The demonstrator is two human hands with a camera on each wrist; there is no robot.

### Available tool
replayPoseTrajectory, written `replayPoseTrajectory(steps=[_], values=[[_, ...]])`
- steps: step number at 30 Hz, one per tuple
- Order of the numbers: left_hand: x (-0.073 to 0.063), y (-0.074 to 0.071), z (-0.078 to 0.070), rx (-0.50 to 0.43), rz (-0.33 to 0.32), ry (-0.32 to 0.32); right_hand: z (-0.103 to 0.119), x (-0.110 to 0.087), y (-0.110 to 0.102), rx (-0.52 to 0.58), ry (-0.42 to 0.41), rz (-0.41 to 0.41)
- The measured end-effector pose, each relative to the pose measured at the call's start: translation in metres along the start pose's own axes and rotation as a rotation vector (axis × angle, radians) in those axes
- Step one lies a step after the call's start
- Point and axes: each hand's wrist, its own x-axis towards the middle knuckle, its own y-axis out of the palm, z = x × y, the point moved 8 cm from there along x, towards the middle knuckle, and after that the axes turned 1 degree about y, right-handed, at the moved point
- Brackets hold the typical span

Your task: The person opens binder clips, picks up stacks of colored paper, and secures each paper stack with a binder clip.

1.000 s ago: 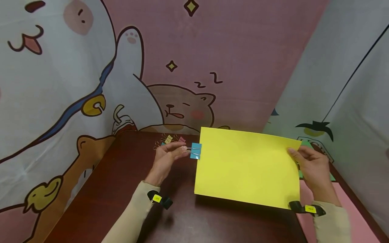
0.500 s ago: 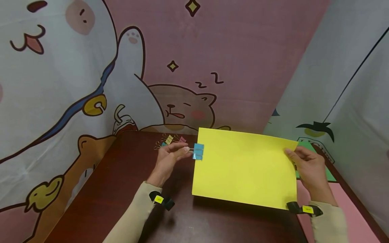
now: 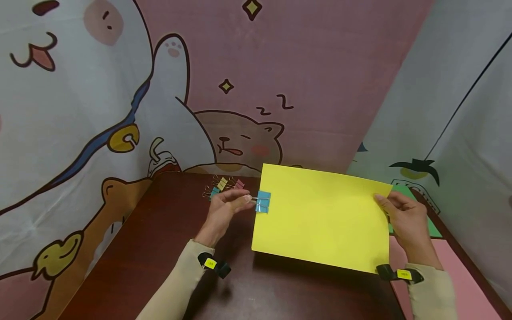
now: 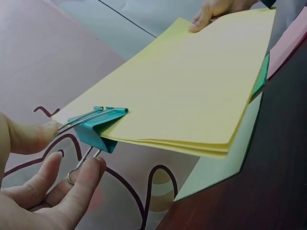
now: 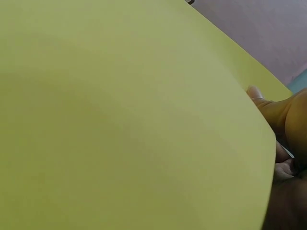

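Note:
Several sheets of yellow paper [image 3: 320,218] are held up above the table as one stack; their separate edges show at the near corner in the left wrist view. A blue binder clip [image 4: 98,127] sits over the stack's left edge. My left hand [image 3: 228,211] pinches the clip's two wire handles, thumb [image 4: 36,136] on one and fingers on the other. My right hand [image 3: 408,224] grips the right edge of the stack, thumb on the front face and the other fingers behind. In the right wrist view the paper [image 5: 134,115] fills most of the picture.
Several more binder clips [image 3: 222,183], yellow, pink and blue, lie at the back of the dark table [image 3: 160,249]. Green paper [image 3: 434,226] and pink paper [image 3: 444,275] lie on the right side. A cartoon-printed cloth [image 3: 312,80] hangs behind the table.
The binder clip has moved slightly right, from the paper's left edge to further over it, with my left hand following. My right hand and the paper have shifted slightly left.

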Motion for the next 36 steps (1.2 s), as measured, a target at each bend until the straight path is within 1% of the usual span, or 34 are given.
replayPoseTrajectory(steps=[6,16,21,27,33,36], values=[[-0.0008,0.0015,0.0015,0.025,0.008,-0.005,-0.0026,0.0001,-0.0016,0.016,0.048,-0.009],[-0.0012,0.0053,0.0043,-0.045,0.023,-0.032,-0.0050,0.0012,-0.0013,0.036,0.048,0.007],[-0.0006,0.0064,0.0048,-0.049,0.051,-0.041,-0.0066,0.0011,-0.0015,-0.005,0.055,0.012],[-0.0007,0.0072,0.0039,-0.023,0.078,-0.063,-0.0058,0.0014,-0.0041,-0.057,0.063,0.033],[-0.0031,0.0081,0.0080,-0.013,0.103,-0.097,-0.0067,-0.0024,-0.0068,-0.137,0.093,0.039],[-0.0035,0.0086,0.0067,-0.008,0.120,-0.092,-0.0061,-0.0042,-0.0075,-0.187,0.080,0.051]])
